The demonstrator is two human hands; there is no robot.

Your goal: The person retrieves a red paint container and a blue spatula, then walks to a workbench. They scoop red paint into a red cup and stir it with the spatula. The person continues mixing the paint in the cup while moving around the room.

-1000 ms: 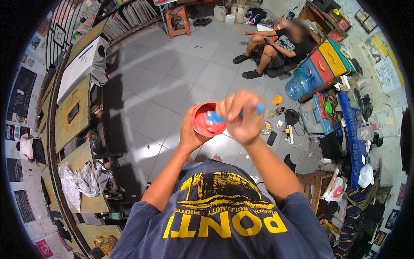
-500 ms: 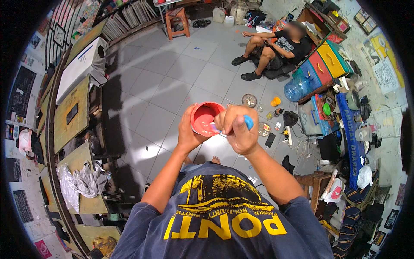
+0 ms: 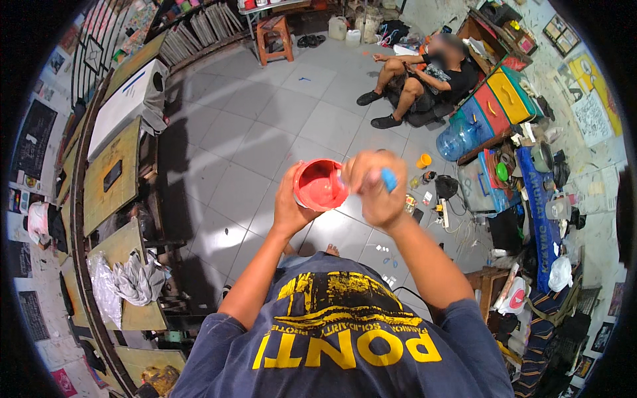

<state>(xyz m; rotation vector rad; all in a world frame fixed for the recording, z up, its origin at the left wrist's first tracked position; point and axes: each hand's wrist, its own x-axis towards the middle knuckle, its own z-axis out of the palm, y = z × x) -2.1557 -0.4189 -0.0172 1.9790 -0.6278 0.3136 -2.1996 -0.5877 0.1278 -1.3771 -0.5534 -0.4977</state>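
Note:
In front of my chest, my left hand (image 3: 289,204) is wrapped around a round tub (image 3: 304,166), tilted so that its open mouth faces me. Red paint (image 3: 319,186) coats its inside wall and pools at the bottom. My right hand (image 3: 376,191), a little smeared by motion, is closed on a blue-handled tool (image 3: 389,179) beside the tub's right rim. The blue end sticks out on the right of the fist. Fingers and blur hide the tool's other end, so its kind cannot be made out.
A person (image 3: 431,79) sits on the tiled floor at the far right, near colored drawers (image 3: 491,103) and a blue water jug (image 3: 458,138). An orange cup (image 3: 424,160) and cables lie right of my hands. Printing boards (image 3: 113,162) line the left; an orange stool (image 3: 275,41) stands at the back.
My right hand has shifted slightly right and up with the blue-handled tool, away from the tub's mouth. The tub stays almost in place in my left hand.

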